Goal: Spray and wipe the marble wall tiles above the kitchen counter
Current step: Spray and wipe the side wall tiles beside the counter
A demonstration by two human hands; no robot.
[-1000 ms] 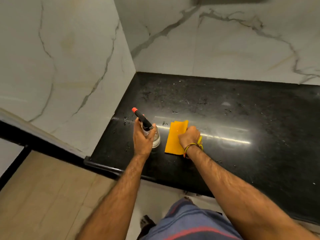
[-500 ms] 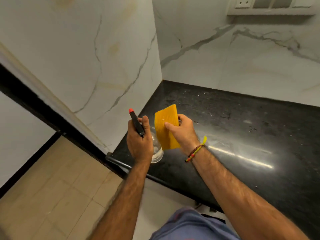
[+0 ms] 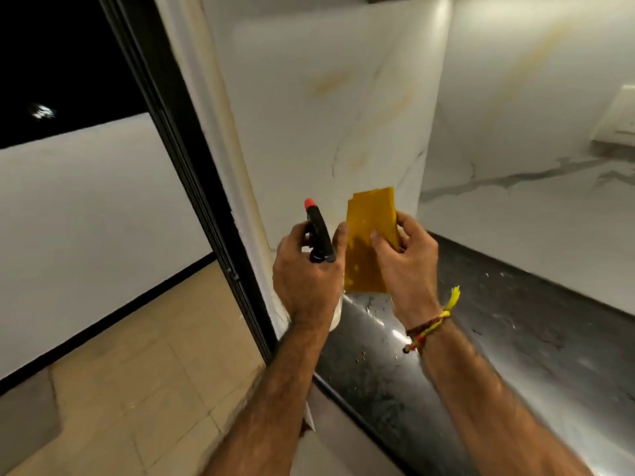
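My left hand [image 3: 307, 273] grips a spray bottle [image 3: 319, 235] with a black head and a red nozzle tip; the clear body is mostly hidden behind the hand. My right hand [image 3: 407, 262] pinches a folded yellow cloth [image 3: 369, 235] and holds it upright beside the bottle. Both are raised in front of the white marble side wall [image 3: 326, 108], which has faint yellowish streaks and thin grey veins. The marble back wall [image 3: 532, 201] with dark veins runs to the right.
The black stone counter [image 3: 481, 338] lies below my hands, wet with droplets and glare. A dark door frame [image 3: 192, 187] stands left of the marble wall, with beige floor tiles [image 3: 137, 372] beyond it. A switch plate [image 3: 618, 118] is at the far right.
Both hands lifted off the counter: the cloth came up from the black stone, the bottle rose with it, and my view swung up and left toward the side wall.
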